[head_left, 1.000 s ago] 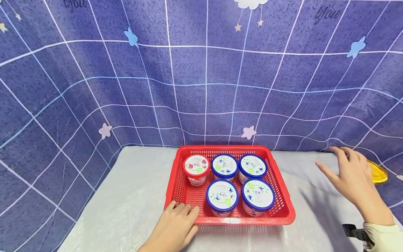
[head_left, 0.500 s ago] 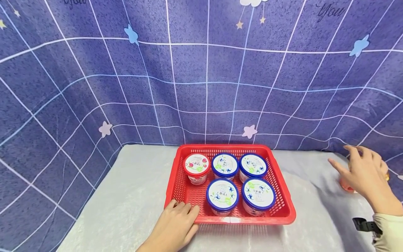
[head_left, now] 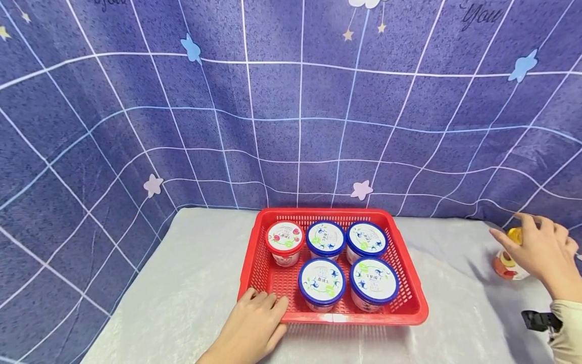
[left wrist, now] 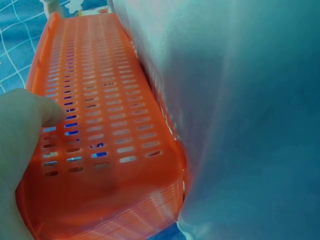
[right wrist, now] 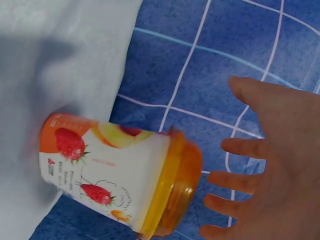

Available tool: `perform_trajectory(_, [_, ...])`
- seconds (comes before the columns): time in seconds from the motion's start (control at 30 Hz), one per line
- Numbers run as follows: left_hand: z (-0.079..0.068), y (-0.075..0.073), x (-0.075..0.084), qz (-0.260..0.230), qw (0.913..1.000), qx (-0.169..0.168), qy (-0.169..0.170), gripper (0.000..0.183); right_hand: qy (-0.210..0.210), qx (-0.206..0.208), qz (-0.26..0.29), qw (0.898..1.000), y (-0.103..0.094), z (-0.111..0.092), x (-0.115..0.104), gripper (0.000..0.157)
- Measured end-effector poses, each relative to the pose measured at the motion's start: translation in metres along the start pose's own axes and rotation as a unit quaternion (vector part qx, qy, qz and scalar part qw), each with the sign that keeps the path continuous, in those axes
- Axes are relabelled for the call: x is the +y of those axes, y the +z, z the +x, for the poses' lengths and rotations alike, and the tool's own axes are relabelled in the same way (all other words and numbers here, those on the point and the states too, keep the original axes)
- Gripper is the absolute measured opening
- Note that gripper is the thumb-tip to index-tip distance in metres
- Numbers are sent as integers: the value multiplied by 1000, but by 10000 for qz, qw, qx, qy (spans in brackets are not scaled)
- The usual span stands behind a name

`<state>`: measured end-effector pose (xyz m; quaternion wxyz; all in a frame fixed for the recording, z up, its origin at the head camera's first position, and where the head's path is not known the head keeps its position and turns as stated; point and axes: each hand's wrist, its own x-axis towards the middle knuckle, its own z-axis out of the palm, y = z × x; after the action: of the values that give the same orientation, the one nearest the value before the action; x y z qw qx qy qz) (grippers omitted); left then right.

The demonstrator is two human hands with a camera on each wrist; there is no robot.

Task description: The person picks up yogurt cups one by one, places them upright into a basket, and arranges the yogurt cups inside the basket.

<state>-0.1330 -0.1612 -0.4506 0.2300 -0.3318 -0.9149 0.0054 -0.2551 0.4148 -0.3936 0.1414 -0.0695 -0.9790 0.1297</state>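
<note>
In the head view my left hand (head_left: 250, 326) grips the near left corner of a red perforated plastic basket (head_left: 354, 318), fingers over the rim. The left wrist view shows its thumb (left wrist: 50, 112) against the outer wall of the basket. Over at the far right my right hand (head_left: 545, 253) hovers by a printed cup (head_left: 505, 265), fingers spread and nothing held. In the right wrist view this cup (right wrist: 110, 170) has strawberries on its white and orange side and a clear yellow lid (right wrist: 172, 190); the fingers are apart from the lid.
Inside the basket stand a red-lidded tub (head_left: 285, 236) at the back left and several blue-lidded tubs (head_left: 322, 280). A pale cloth (head_left: 191, 283) covers the table. Behind it hangs a blue gridded curtain (head_left: 273, 136).
My right hand has moved right, from left of the yellow lid to over it, uncovering the cup's printed side. The left hand and the basket have stayed in place.
</note>
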Motion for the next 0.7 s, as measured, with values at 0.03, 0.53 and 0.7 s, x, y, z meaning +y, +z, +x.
perform_trajectory(0.03, [0, 0, 0, 1, 10000, 2, 2, 28, 22, -3, -8, 10000, 0, 1, 2, 83])
perform_trajectory(0.53, [-1, -1, 0, 15, 10000, -34, -3, 28, 205, -161, -200, 9995, 14, 1, 23, 87])
perform_trajectory(0.7, [0, -1, 0, 7, 10000, -96, -11, 27, 224, -259, -233, 9991, 20, 4, 30, 84])
